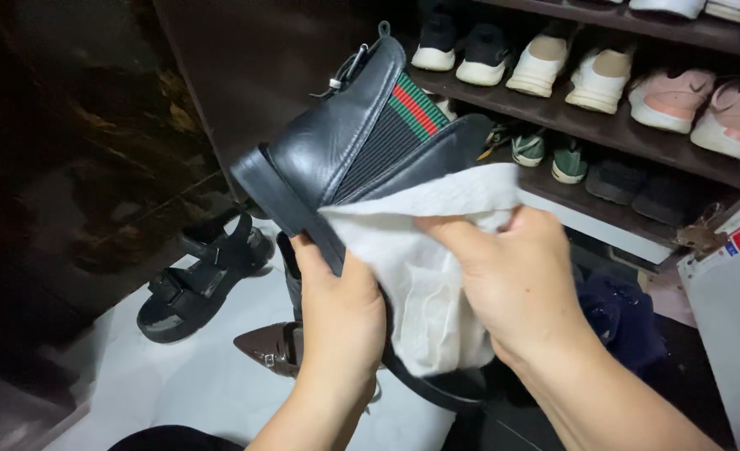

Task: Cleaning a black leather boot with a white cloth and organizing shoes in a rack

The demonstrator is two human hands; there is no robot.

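1. A black sandal (199, 280) lay on the white floor (178, 376).
2. The left hand (340, 321) held a black boot (345, 138) up by its sole.
3. The right hand (512, 280) pressed a white cloth (420, 250) on the boot.
4. Shoes (603, 79) sat on the shelf (637, 142).

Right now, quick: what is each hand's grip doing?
Left hand: closed, holding the black boot by its sole.
Right hand: closed on the white cloth, pressed against the boot.
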